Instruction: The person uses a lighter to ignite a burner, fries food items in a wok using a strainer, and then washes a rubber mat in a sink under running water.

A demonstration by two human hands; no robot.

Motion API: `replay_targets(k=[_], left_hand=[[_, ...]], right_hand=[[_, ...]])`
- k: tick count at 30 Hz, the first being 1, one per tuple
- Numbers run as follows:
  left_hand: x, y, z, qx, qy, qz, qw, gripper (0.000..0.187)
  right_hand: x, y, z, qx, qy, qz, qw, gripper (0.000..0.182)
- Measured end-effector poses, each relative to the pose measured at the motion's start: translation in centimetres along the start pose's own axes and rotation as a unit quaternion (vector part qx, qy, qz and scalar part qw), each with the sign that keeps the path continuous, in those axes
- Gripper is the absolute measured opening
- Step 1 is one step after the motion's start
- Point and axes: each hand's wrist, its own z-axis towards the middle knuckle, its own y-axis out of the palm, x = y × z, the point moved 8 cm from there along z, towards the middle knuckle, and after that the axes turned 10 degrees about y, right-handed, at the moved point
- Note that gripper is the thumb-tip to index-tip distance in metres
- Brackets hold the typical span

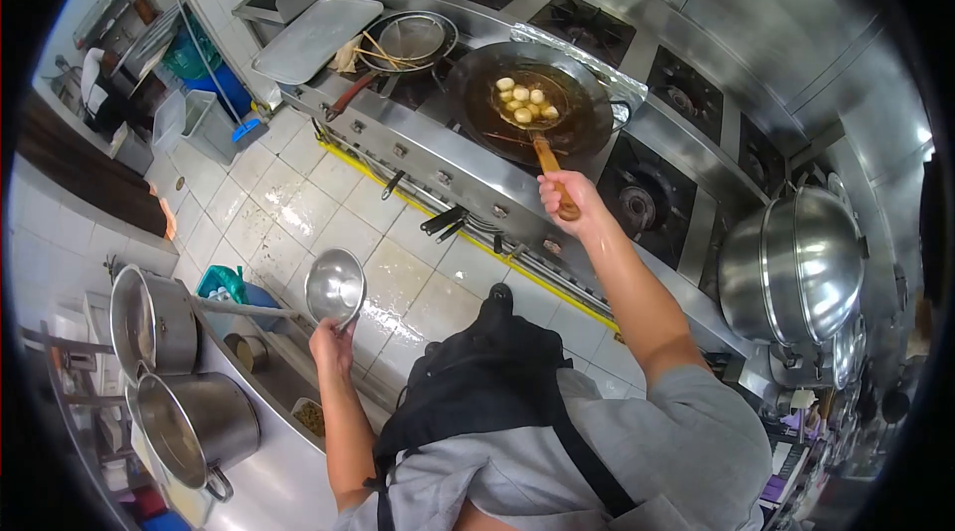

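Note:
My right hand (569, 195) is wrapped round the wooden handle of a strainer (546, 155). The strainer's round head lies in a large dark wok (477, 84) that holds brown oil, and several pale round balls (523, 98) sit in it. A pair of thin sticks lies across the oil near the handle. Low on the left, my left hand (333, 342) grips the rim of a shiny metal bowl (336, 282), tilted with its hollow inside facing up; no contents show in it.
Left of the wok, a frying pan (438, 29) carries a sieve and chopsticks beside a metal tray (316, 37). Steel pots (199, 417) stand on the counter at lower left. A large steel steamer (793, 263) is at right. A person (99, 93) is at far left.

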Motion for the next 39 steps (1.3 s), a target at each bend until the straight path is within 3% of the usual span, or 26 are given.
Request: replay_targets(k=[8,11,16,22,23,27,30,31,33,35,39], left_hand=[[-0.2,-7.1,-0.8,0.027,-0.009,0.031,0.999,0.004],[-0.1,-7.8,-1.2,0.030,-0.008,0.026,0.999,0.001],[-1.0,-9.4,-1.2,0.037,-0.022,0.034,0.998,0.002],[-1.0,-9.1,-0.2,0.017,-0.026,0.059,0.998,0.002],[-1.0,-9.0,-0.3,0.015,-0.029,0.067,0.997,0.002],[-2.0,-8.5,-0.4,0.014,-0.054,0.079,0.995,0.004],[-2.6,-8.6,-0.7,0.023,-0.053,0.081,0.995,0.007],[-2.8,-8.8,-0.7,0.024,-0.054,0.080,0.995,0.007],[-3.3,-9.1,-1.0,0.023,-0.053,0.070,0.996,0.008],[-3.5,-8.8,-1.8,0.033,-0.059,0.074,0.995,0.007],[-4.2,-10.8,-2.8,0.063,-0.086,0.136,0.985,0.005]], right_hand=[[1.0,1.7,0.1,-0.052,0.053,0.051,0.996,0.013],[2.1,2.7,0.1,-0.014,0.041,0.029,0.999,0.014],[0.9,1.8,1.0,-0.045,0.045,0.039,0.997,0.014],[3.0,1.6,0.5,0.036,0.004,-0.045,0.998,0.012],[3.3,1.0,1.2,0.016,0.023,-0.048,0.998,0.022],[3.7,0.8,-1.5,0.041,-0.013,-0.096,0.994,0.037],[6.5,-1.3,-2.6,-0.076,0.047,-0.100,0.991,0.049],[8.0,-3.6,-1.3,-0.105,0.082,-0.123,0.983,0.051],[11.5,-10.5,2.8,0.034,0.173,-0.223,0.959,0.045],[13.3,-14.3,7.4,0.087,0.157,-0.315,0.932,0.047],[16.5,-15.9,18.7,0.100,0.132,-0.204,0.965,0.047]])
